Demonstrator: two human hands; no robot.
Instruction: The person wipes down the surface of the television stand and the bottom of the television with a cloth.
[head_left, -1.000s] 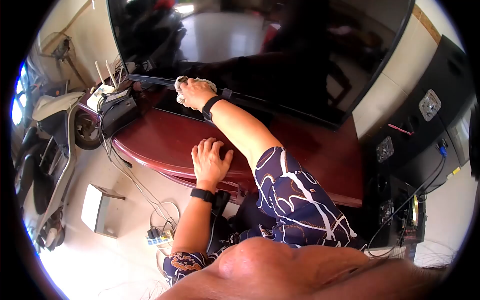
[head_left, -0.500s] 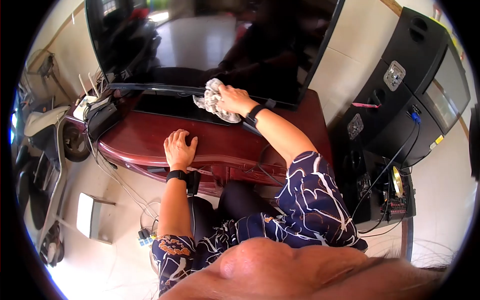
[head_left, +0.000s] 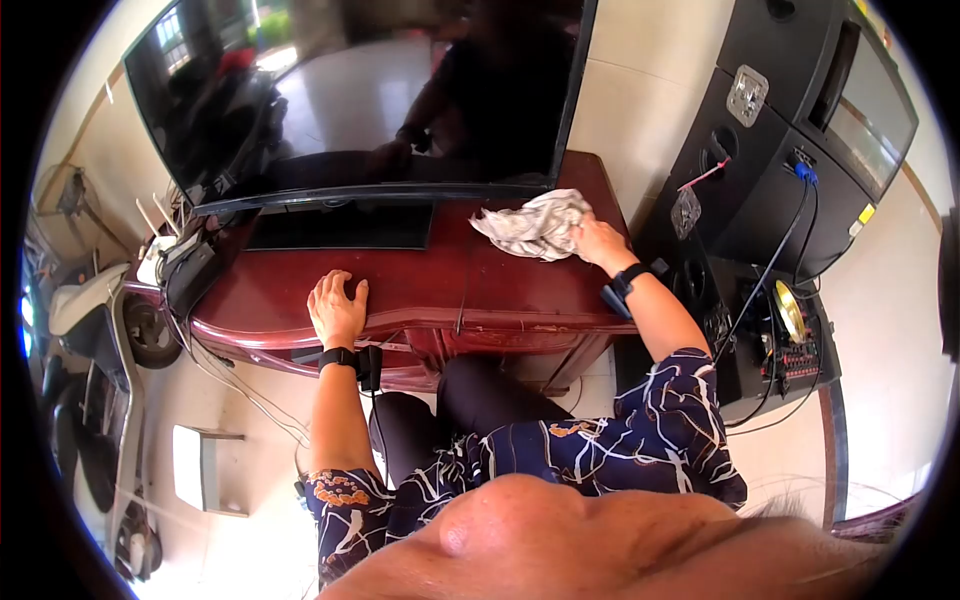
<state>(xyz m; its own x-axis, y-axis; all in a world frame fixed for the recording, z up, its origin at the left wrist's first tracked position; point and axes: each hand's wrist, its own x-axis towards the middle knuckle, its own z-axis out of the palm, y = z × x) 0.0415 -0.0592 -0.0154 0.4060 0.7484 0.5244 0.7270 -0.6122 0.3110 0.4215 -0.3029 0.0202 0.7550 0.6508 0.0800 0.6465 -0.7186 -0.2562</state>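
Note:
My right hand (head_left: pixel 600 242) grips one end of a crumpled whitish cloth (head_left: pixel 535 226) on the right part of the dark red wooden cabinet (head_left: pixel 520 290). The cloth spreads out to the left of my fingers, just beyond the lower right corner of the television (head_left: pixel 350 110). Resting on the cabinet's front edge, my left hand (head_left: pixel 338 308) has its fingers apart and holds nothing. The television's flat black base (head_left: pixel 340 228) lies beyond it. Both wrists wear black bands.
At the left end of the cabinet are a white router (head_left: pixel 155 262) and tangled cables. Black speakers (head_left: pixel 745 200) and a mixer (head_left: pixel 800 362) with cables stand at the right. A white stool (head_left: pixel 195 468) and a motorbike (head_left: pixel 100 310) are on the left.
My right hand has moved right with the cloth, from the television's lower edge to the cabinet's right side. The view has shifted right. My left hand stays at the cabinet's edge.

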